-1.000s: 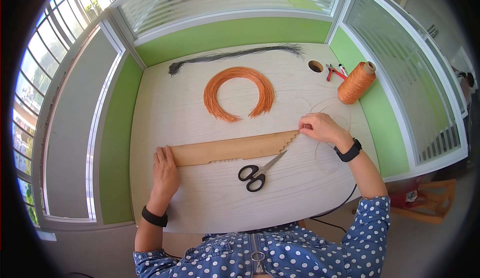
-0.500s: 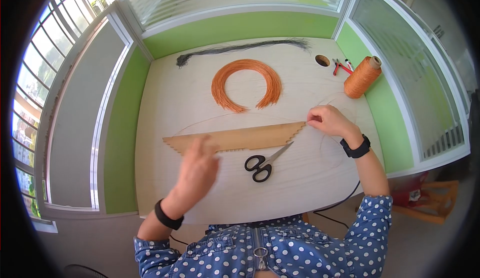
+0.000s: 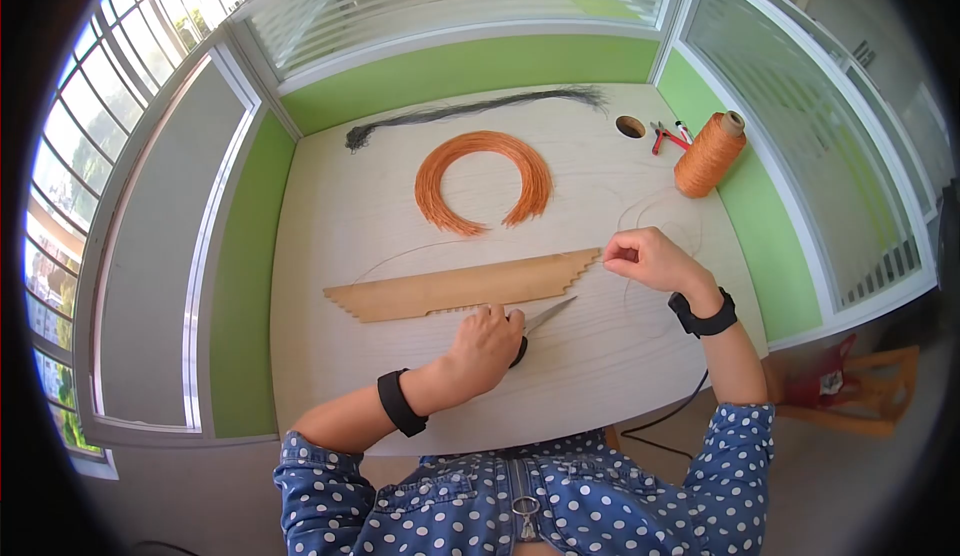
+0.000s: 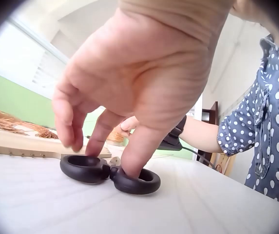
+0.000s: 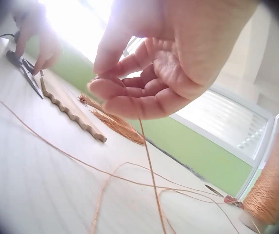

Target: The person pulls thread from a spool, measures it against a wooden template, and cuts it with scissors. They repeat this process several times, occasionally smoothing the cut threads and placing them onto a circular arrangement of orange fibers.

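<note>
My left hand [image 3: 482,344] is over the black-handled scissors [image 3: 550,313], which lie flat on the table below the wooden board. In the left wrist view the thumb dips into one handle loop [image 4: 137,184], and the index fingertip is at the other. The remaining fingers hang loose above. At the board's right end, my right hand [image 3: 650,256] pinches an orange thread [image 5: 149,168] between thumb and fingertips. The board [image 3: 460,288] has notched slanted ends and small teeth along its near edge. A thin length of thread arcs over its far side.
A ring-shaped bundle of orange strands [image 3: 435,181] lies behind the board, and a dark strand bundle [image 3: 450,111] farther back. The orange thread spool [image 3: 710,156] stands at the right near red-handled pliers [image 3: 658,141] and a table hole [image 3: 630,127]. Loose thread loops lie right.
My left hand has left the board's left end and moved right and nearer, down to the scissors. The thread now arcs loosely behind the board. My right hand stays near the board's right end.
</note>
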Demonstrator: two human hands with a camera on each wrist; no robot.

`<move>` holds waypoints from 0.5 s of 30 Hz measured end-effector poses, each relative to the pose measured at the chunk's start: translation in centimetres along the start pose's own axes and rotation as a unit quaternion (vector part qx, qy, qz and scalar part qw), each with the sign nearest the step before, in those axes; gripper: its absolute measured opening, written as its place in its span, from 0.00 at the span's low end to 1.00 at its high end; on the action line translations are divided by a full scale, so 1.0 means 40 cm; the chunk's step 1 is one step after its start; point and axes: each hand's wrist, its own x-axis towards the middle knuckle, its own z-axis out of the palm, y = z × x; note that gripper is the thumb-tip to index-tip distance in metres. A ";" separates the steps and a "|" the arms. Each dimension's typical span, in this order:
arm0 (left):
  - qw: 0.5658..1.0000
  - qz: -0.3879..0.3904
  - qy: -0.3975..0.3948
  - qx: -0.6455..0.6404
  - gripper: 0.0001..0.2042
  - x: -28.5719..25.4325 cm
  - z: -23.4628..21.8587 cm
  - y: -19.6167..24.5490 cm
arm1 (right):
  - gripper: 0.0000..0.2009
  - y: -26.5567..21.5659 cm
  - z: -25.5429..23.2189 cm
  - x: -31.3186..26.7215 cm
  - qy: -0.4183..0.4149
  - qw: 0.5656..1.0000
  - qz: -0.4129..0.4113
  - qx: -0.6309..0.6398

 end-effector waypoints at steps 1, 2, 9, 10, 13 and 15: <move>0.998 -0.019 -0.053 -0.041 0.14 0.000 0.002 0.001 | 0.04 0.001 0.001 0.000 -0.003 1.000 0.010 0.009; 0.998 -0.020 -0.053 -0.039 0.14 0.001 0.004 0.000 | 0.04 0.005 0.001 0.000 -0.003 1.000 0.008 0.010; 0.980 -0.005 -0.067 -0.189 0.11 0.012 -0.033 -0.058 | 0.05 0.002 0.002 -0.011 0.019 0.999 0.003 0.036; 0.958 -0.009 -0.084 -0.275 0.13 0.008 -0.055 -0.079 | 0.05 0.002 0.001 -0.012 0.025 0.998 0.008 0.050; 0.830 -0.170 -0.200 -0.491 0.18 -0.008 -0.081 -0.130 | 0.05 0.001 0.000 -0.013 0.044 0.995 0.015 0.084; 0.785 -0.154 -0.207 -0.564 0.22 -0.033 -0.045 -0.159 | 0.05 -0.005 0.004 -0.009 0.047 0.994 0.022 0.099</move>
